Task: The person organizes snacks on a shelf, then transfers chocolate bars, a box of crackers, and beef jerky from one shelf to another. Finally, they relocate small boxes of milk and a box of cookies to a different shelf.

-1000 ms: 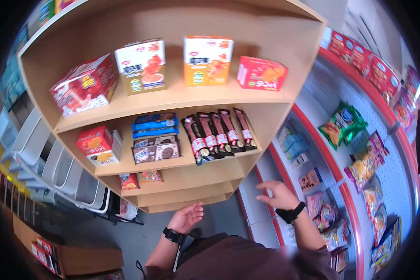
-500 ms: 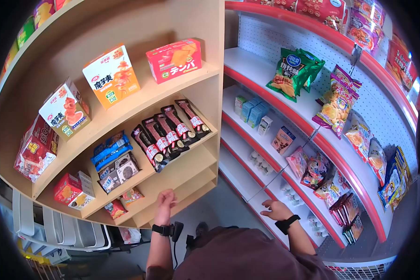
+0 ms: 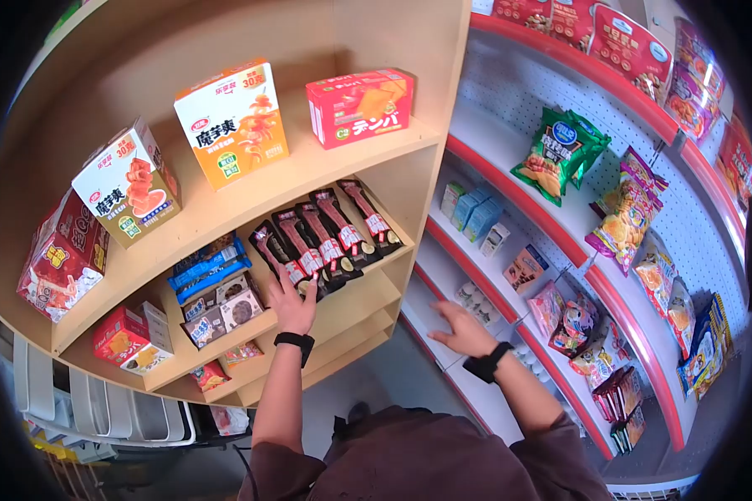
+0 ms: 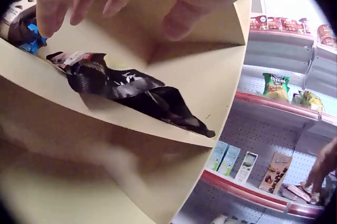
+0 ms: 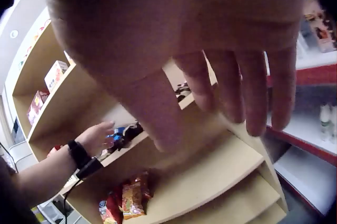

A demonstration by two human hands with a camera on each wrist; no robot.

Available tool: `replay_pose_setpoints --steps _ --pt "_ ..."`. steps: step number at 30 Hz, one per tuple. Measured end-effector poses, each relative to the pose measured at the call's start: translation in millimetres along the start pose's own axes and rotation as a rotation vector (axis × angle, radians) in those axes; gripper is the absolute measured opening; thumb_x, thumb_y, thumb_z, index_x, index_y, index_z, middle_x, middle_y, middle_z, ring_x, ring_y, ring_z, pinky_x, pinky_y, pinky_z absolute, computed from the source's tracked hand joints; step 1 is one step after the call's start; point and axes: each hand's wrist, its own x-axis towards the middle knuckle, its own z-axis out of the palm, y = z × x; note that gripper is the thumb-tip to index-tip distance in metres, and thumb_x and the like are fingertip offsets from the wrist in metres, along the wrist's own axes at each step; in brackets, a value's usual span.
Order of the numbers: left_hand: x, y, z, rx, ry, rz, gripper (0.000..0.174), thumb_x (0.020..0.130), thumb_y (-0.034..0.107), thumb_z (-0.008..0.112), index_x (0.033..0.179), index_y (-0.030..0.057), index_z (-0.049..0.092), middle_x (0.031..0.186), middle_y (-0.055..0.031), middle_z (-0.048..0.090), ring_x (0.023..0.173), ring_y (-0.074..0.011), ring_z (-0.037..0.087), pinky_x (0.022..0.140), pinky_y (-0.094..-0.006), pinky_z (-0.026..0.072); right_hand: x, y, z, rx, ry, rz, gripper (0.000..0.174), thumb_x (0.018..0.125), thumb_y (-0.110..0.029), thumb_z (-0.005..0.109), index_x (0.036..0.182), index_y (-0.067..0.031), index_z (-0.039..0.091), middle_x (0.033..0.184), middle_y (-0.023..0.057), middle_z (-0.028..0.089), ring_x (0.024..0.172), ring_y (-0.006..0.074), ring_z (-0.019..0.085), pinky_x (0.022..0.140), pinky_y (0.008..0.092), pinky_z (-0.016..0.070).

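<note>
- Wooden shelf (image 3: 309, 171): lower left cut off by lens edge.
- Black packets (image 3: 321, 238): middle shelf, beside blue ones (image 3: 207, 271); small print unreadable.
- White-orange box (image 3: 230, 125): "魔芋爽", "30克".
- Red box (image 3: 359, 108): "C2".
- Left hand (image 3: 292, 307): fingers spread at packets' near end; contact unclear.
- Right hand (image 3: 466, 332): loosely extended, palm cropped in wrist view.

Four boxes (image 3: 232, 129) stand on the upper wooden shelf (image 3: 309, 174), two more below with what looks like five black packs (image 3: 319, 238); the red-edged rack (image 3: 576, 63) holds two green bags (image 3: 553, 154), two light-blue cartons (image 4: 226, 159).
</note>
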Motion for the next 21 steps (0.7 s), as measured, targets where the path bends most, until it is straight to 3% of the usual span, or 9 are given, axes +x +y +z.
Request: replay_pose_setpoints --steps 2,5,8,9,12,15,17,18,21 --pt "14.1 -3.4 7.1 0.042 -0.035 -0.045 0.087 0.092 0.047 0.066 0.156 0.0018 0.03 0.151 -0.0359 0.033 0.139 -0.0517 0.034 0.116 -0.0567 0.029 47.0 -11.1 3.2 -0.05 0.106 -0.166 0.063 0.086 -0.024 0.076 0.138 0.0012 0.05 0.128 0.0245 0.061 0.123 0.0402 0.057 0.106 0.0451 0.0457" --pt "24.4 -29.9 32.8 0.023 -0.001 -0.055 0.09 0.091 0.049 0.067 0.156 0.0001 0.029 0.153 -0.0368 0.03 0.14 -0.0527 0.033 0.116 -0.0572 0.0287 114.7 -21.8 11.0 -0.074 0.23 -0.159 0.063 0.087 -0.026 0.075 0.139 0.001 0.05 0.126 0.0253 0.061 0.125 0.042 0.053 0.107 0.046 0.0431" --pt "25.5 -32.9 38.5 -0.05 -0.036 -0.046 0.093 0.09 0.048 0.069 0.154 -0.0049 0.027 0.154 -0.0387 0.026 0.142 -0.0532 0.029 0.117 -0.056 0.0275 172.5 -31.9 14.1 -0.109 0.28 0.016 0.064 0.087 -0.03 0.074 0.138 0.0013 0.05 0.126 0.0274 0.06 0.121 0.0441 0.054 0.106 0.0458 0.0443" --pt "25.0 -29.4 38.2 -0.096 -0.031 -0.041 0.093 0.09 0.047 0.069 0.154 -0.0053 0.026 0.154 -0.039 0.025 0.142 -0.0533 0.029 0.118 -0.0556 0.0272 191.8 -23.7 20.4 -0.141 0.291 0.057 0.07 0.087 -0.039 0.074 0.138 0.0014 0.05 0.124 0.0292 0.061 0.12 0.0441 0.055 0.104 0.0463 0.0449" --pt "26.4 -26.5 36.2 -0.114 -0.055 -0.073 0.095 0.09 0.045 0.07 0.155 -0.0052 0.023 0.155 -0.0394 0.024 0.143 -0.0525 0.028 0.119 -0.0546 0.0239 236.0 -7.4 37.8 -0.138 0.254 0.224 0.081 0.082 -0.052 0.074 0.137 0.0025 0.053 0.124 0.0245 0.063 0.117 0.0403 0.058 0.101 0.0455 0.047" --pt "32.7 -30.7 42.7 -0.161 -0.056 -0.082 0.097 0.089 0.043 0.072 0.156 -0.0054 0.021 0.155 -0.0371 0.026 0.143 -0.0504 0.03 0.119 -0.0534 0.0235 253.0 -11.4 51.2 0.081 0.036 0.31 0.081 0.079 -0.051 0.077 0.136 0.0029 0.055 0.128 0.0237 0.062 0.114 0.0386 0.061 0.101 0.0429 0.0482" --pt "35.1 -32.2 48.2 -0.213 -0.058 -0.075 0.098 0.089 0.042 0.073 0.156 -0.0058 0.02 0.155 -0.0356 0.027 0.142 -0.0491 0.031 0.119 -0.0529 0.0237 258.7 7.0 89.8 0.054 0.178 0.09 0.076 0.076 -0.04 0.083 0.135 0.0004 0.057 0.132 0.024 0.061 0.119 0.0375 0.061 0.105 0.0408 0.047" --pt "37.1 -25.4 46.3 -0.177 -0.043 -0.074 0.095 0.09 0.037 0.075 0.154 -0.0089 0.023 0.153 -0.0333 0.031 0.14 -0.0461 0.036 0.118 -0.0478 0.0297 255.0 -1.8 97.0 0.024 0.221 0.057 0.075 0.076 -0.039 0.083 0.135 0.0 0.057 0.133 0.0241 0.06 0.12 0.0377 0.06 0.106 0.0408 0.0466" --pt "48.1 -20.4 44.1 -0.393 -0.051 -0.125 0.094 0.089 0.032 0.075 0.154 -0.0073 0.021 0.152 -0.0337 0.031 0.139 -0.046 0.035 0.117 -0.049 0.0304 249.8 -17.4 102.4 0.08 0.237 0.07 0.074 0.077 -0.035 0.084 0.137 -0.0015 0.055 0.13 0.0222 0.063 0.119 0.0374 0.061 0.105 0.0409 0.0478"
